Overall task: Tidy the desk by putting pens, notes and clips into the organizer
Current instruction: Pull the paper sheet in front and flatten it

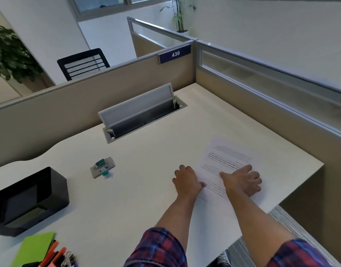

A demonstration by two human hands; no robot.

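Both hands lie on the printed sheet (226,166) near the desk's (146,151) right edge: my left hand (187,181) rests at the paper's left border, fingers loosely bent with the thumb on the page, and my right hand (242,181) lies flat on it, fingers spread and holding nothing. At the near left corner I see a green note pad (35,247), orange pens (54,255) and binder clips (69,258). Just beyond them stands the black organizer (29,201) by the left edge. A small grey holder with teal clips (102,167) sits mid-desk. Farther back, the cable hatch (140,112) stands open.
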